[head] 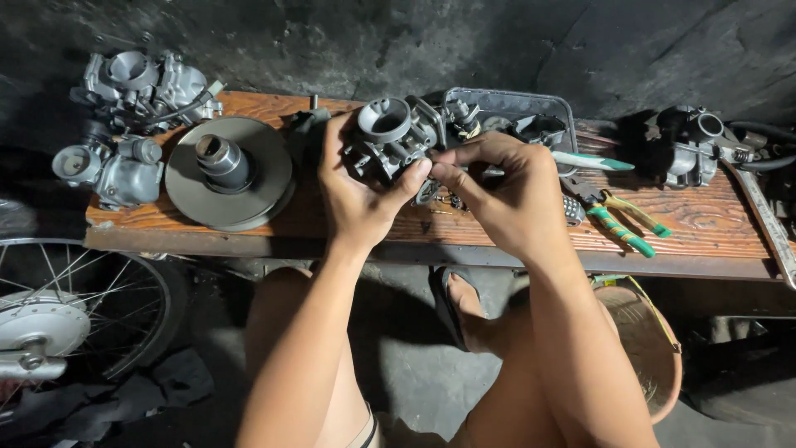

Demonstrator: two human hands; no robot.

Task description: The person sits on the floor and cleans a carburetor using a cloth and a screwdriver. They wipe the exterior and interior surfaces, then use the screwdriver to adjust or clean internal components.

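**Carburetor held over a wooden bench, both hands closed on it**

A long wooden bench (pixel 713 220) is seen running across the view against a dark, stained wall. At the lower left, a spoked wheel (pixel 58 315) is partly shown beside the bench. On the left part of the bench a round grey pulley disc (pixel 228 170) is laid flat, its hub standing upward. Two spare carburetors (pixel 124 124) are set at the far left end, one behind the other. A further carburetor (pixel 692 145) is placed toward the right end. A shallow metal tray (pixel 514 106) is set at the back, just behind the hands. Pliers with green and yellow handles (pixel 626 222) are laid on the wood to the right of the hands, and a screwdriver with a white and green handle (pixel 593 161) lies just behind them.

The grey carburetor (pixel 390 133) is held above the middle of the bench, its round mouth turned upward. It is gripped by the left hand (pixel 356 195): the fingers are wrapped closely round its left side and the thumb is pressed against its lower right. The right hand (pixel 506 195) is brought against the carburetor's right lower edge, with thumb and forefinger pinched narrowly together at that spot. Whether a small part is pinched between them cannot be told.
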